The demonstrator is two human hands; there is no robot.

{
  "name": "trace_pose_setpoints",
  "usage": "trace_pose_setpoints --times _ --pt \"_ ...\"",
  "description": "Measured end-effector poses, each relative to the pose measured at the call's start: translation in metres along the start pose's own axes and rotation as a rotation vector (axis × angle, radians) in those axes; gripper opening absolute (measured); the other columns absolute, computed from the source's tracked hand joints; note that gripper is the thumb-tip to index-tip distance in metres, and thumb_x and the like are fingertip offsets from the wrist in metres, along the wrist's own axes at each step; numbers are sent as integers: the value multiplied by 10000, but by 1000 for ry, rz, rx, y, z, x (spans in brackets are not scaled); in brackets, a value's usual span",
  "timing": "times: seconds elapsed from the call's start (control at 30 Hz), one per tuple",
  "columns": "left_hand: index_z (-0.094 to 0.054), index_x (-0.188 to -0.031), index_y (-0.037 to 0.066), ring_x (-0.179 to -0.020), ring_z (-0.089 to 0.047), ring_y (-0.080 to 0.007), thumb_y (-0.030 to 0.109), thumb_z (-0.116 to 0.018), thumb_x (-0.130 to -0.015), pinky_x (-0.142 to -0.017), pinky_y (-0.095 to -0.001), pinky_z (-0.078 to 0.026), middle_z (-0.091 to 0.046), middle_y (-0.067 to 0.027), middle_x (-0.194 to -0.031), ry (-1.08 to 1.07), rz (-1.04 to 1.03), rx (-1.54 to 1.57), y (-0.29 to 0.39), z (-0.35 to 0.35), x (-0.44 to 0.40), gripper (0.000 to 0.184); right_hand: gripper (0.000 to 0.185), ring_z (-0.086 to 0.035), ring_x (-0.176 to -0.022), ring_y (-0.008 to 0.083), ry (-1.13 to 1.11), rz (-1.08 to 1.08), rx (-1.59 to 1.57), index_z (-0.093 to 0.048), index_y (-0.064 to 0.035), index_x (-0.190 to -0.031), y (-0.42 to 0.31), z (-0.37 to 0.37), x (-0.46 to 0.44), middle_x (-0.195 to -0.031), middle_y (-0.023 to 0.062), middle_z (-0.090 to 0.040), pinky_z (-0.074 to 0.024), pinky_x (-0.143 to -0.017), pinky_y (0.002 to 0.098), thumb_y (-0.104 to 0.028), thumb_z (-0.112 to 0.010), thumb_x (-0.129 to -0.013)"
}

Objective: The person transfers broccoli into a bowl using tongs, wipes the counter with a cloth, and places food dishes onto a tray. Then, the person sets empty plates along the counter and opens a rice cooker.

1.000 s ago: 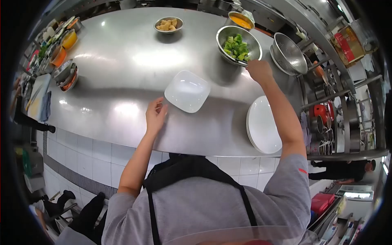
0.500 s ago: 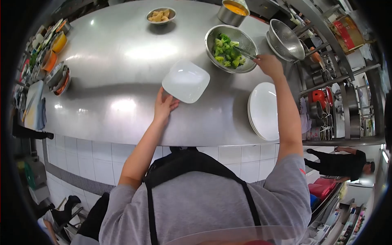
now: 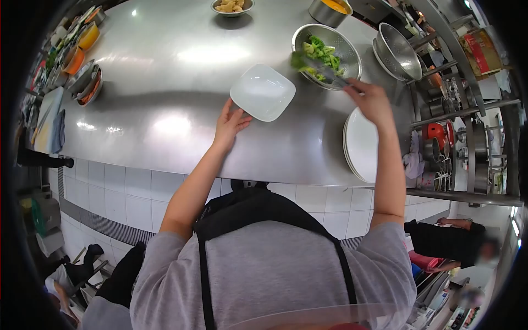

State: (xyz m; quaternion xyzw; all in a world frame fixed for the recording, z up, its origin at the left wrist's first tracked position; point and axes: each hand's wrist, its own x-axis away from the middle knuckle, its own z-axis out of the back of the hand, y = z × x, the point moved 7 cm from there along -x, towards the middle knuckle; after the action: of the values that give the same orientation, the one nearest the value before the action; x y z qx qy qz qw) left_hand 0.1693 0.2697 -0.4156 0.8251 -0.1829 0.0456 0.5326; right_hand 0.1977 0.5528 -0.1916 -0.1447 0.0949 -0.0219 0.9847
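Green florets (image 3: 320,50) under the tongs (image 3: 331,73), a white dish (image 3: 263,92) alongside

At the far left, a pale board (image 3: 47,118) carries a blue-grey cloth (image 3: 58,132) along its edge. Next come a yellow container (image 3: 88,36), an orange one (image 3: 73,60) and some steel bowls (image 3: 88,85), the nearest with orange-red pieces inside.

The left hand (image 3: 230,126) has its fingers apart, the tips touching the near left rim of the dish. The dish is squarish with rounded corners, and stands over the middle of the steel table (image 3: 165,129) (whether its base sits flat on the metal, I cannot tell). Beyond it, at the top of the view, is a small bowl (image 3: 232,12) of tan chunks.

Just right of the dish, a perforated colander (image 3: 352,49) holds the florets. The tongs cross its near side, with blurred green at their far end by the left rim; the blur hides whether they pinch it. The right hand (image 3: 374,103) is closed around the handle end.

Behind the colander is a steel pot (image 3: 328,15) of orange liquid; nearer the person, partly hidden by the right forearm, are stacked white plates (image 3: 360,146). A second colander (image 3: 399,52) leans farther right, before crowded shelves (image 3: 470,102) and a co-worker in black (image 3: 445,242).
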Motion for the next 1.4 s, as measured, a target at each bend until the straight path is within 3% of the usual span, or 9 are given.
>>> trace_pose_setpoints --times 0.27,0.43,0.5,0.63,0.73,0.8,0.97,1.07,1.4 --pt "-157 -1346 109 -826 -579 -196 160 -465 -870 -689 -285 -490 -494 -124 -1074 37 36 58 -3 1 -4 569 402 -575 -831 312 -394 -12 -32 -589 -116 -1045 -35 -102 42 -878 125 -621 -450 -734 383 -406 -536 -771" --pt "-178 -1340 110 -790 -583 -188 145 -477 -863 -645 -285 -496 -487 -110 -1047 92 32 -10 8 -2 -5 564 423 -577 -856 310 -158 -206 -40 -597 -102 -1033 40 -29 -19 -889 159 -611 -452 -730 382 -429 -530 -773" --pt "-191 -1337 109 -786 -582 -187 148 -497 -853 -646 -281 -494 -499 -101 -1012 87 23 -48 5 1 -9 574 473 -585 -807 326 66 -150 191 -593 -68 -1028 56 -3 -52 -835 168 -618 -450 -723 390 -453 -540 -759" --pt "-200 -1333 98 -783 -581 -184 162 -517 -845 -650 -282 -493 -512 -94 -978 73 40 -32 1 3 -11 585 478 -606 -708 281 -53 -92 310 -613 -39 -980 89 -34 -115 -758 140 -628 -470 -639 370 -449 -554 -741" --pt "-201 -1330 79 -791 -577 -182 175 -531 -839 -662 -286 -491 -519 -95 -967 79 31 -41 4 5 -9 600 430 -600 -581 206 -334 -337 -33 -636 -32 -926 99 -65 -121 -695 109 -624 -469 -532 322 -409 -571 -730" --pt "-197 -1328 62 -803 -573 -179 174 -534 -837 -670 -284 -490 -518 -102 -987 50 18 -31 7 3 -8 605 332 -437 -393 91 -301 -301 -286 -645 -66 -932 94 -60 -119 -585 46 -545 -339 -370 235 -340 -572 -760" --pt "-206 -1327 69 -804 -574 -177 164 -537 -834 -671 -279 -492 -517 -109 -1011 60 22 -22 3 8 -9 601 351 -451 -439 66 -111 -170 -253 -632 -58 -979 54 -8 -93 -594 23 -557 -358 -393 220 -333 -597 -762" --pt "-224 -1322 75 -796 -580 -181 158 -535 -834 -669 -281 -493 -521 -105 -1002 23 14 -14 6 4 -10 584 373 -574 -597 171 -178 168 -69 -627 -97 -986 -2 -8 -67 -682 89 -606 -450 -561 286 -393 -578 -765" --pt "-227 -1324 94 -787 -590 -191 151 -523 -839 -670 -287 -493 -526 -108 -1005 39 16 -23 6 5 -11 571 360 -567 -875 277 -489 106 269 -587 -153 -1044 -49 -102 -35 -922 89 -608 -450 -747 366 -403 -491 -803"
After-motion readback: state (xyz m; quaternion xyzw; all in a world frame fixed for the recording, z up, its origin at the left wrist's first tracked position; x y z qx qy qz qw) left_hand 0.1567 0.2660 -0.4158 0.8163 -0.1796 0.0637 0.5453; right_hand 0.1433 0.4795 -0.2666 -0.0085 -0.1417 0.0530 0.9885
